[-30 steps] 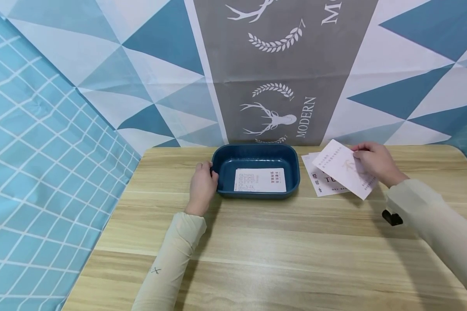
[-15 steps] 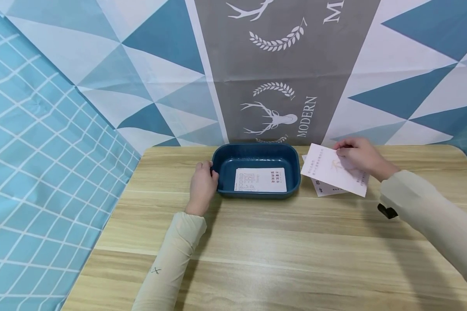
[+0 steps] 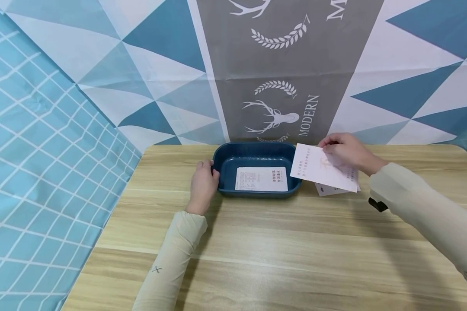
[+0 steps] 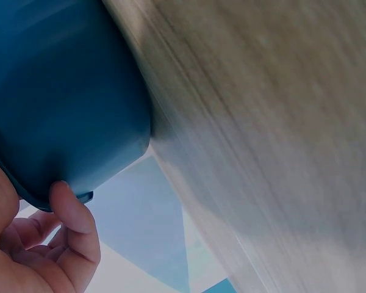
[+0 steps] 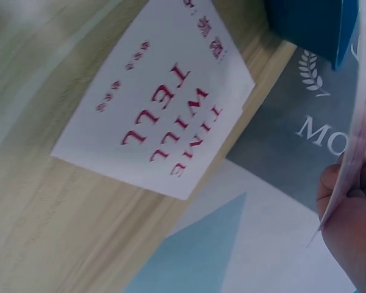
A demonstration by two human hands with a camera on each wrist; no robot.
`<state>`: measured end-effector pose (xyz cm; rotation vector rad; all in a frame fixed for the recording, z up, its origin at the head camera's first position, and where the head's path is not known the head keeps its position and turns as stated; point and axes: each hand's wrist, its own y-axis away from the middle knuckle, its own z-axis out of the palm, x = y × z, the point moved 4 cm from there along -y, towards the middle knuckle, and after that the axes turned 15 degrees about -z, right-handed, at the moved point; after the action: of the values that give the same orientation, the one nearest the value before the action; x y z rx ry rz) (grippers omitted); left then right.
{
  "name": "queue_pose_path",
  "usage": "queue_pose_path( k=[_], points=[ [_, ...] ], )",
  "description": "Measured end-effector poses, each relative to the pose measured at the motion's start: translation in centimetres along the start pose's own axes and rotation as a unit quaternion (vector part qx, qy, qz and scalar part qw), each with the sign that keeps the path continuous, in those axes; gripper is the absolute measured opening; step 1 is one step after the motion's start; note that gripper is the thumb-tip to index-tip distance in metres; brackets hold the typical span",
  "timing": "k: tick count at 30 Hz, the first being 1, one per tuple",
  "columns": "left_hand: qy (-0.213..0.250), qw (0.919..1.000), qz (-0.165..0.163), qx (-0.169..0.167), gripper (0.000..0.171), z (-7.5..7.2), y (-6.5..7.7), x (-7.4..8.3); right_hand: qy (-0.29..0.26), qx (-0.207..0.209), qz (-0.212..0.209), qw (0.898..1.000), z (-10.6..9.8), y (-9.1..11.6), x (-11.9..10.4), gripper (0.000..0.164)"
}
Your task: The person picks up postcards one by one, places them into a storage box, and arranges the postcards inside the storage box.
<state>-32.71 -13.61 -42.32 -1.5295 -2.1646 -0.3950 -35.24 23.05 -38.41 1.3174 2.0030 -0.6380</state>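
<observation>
Wooden tabletop point(image 3: 276, 250): stretches from the near side back to the patterned cloth, bearing the tray and the loose printed card.
Left hand point(image 3: 203, 186): at the tray's left end, fingers pinching the rim; the left wrist view shows a fingertip pressing the outer wall just under the lip. It is the nearer hand to the tray, touching it.
Loose printed card point(image 5: 161, 122): lies on the tabletop just right of the tray, reading "TIME WILL TELL". A second edge peeps out along one side, perhaps another card beneath. From the head it is mostly covered by the held card.
Cards in the tray point(image 3: 270, 183): flat on its floor, towards the near wall; how many cannot be told.
Blue tray point(image 3: 253, 150): upright, long axis left to right, well to the left of the right hand's fingers.
Held card point(image 3: 309, 166): raised above the loose one, long axis running left to right and dipping nearer at the right. Its left end overlaps the tray's right rim as seen from above, and this overlap seems the relation that counts.
Right hand point(image 3: 352, 153): pinches the held card by its far edge, so the card spreads left and nearer from the fingers; whether one sheet or more cannot be told.
Patterned cloth point(image 3: 295, 65): upright behind the table's far edge.
</observation>
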Motion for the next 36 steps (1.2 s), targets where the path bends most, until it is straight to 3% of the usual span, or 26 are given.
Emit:
queue_pose_path(
  k=[11, 36],
  points=[
    [-0.005, 1.0000, -0.004, 0.000, 0.029, 0.1, -0.1, 0.0, 0.013, -0.024, -0.019, 0.999, 0.9, -1.7, -2.3, 0.029],
    [-0.004, 0.9999, -0.014, -0.007, 0.029, 0.0, -0.1, 0.1, 0.004, -0.040, -0.062, 0.997, 3.7, -4.3, -4.7, 0.027]
  ],
)
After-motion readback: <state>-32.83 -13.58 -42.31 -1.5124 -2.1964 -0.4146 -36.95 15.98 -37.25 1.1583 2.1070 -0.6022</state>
